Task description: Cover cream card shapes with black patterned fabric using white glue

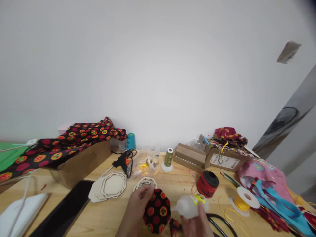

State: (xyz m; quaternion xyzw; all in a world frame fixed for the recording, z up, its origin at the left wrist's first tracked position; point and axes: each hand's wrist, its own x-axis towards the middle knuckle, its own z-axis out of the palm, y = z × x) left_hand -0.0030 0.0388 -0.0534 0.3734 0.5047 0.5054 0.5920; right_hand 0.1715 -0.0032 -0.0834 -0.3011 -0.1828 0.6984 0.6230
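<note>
L hand (138, 205) pinches the round black fabric piece w/ red-orange dots (156, 210) at its 10 o'clock edge, low centre on the pale wooden table (108, 214). R hand (197, 223) grips the translucent plastic glue bottle w/ yellow label (190, 205), nozzle at 9 o'clock, just beside the fabric. Red ribbon spool w/ black core (207, 183) at 1 o'clock.

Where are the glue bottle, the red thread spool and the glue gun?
glue bottle (189, 205), head view, clear body.
red thread spool (206, 184), head view, red wound side.
glue gun (123, 160), head view, black body.
</note>
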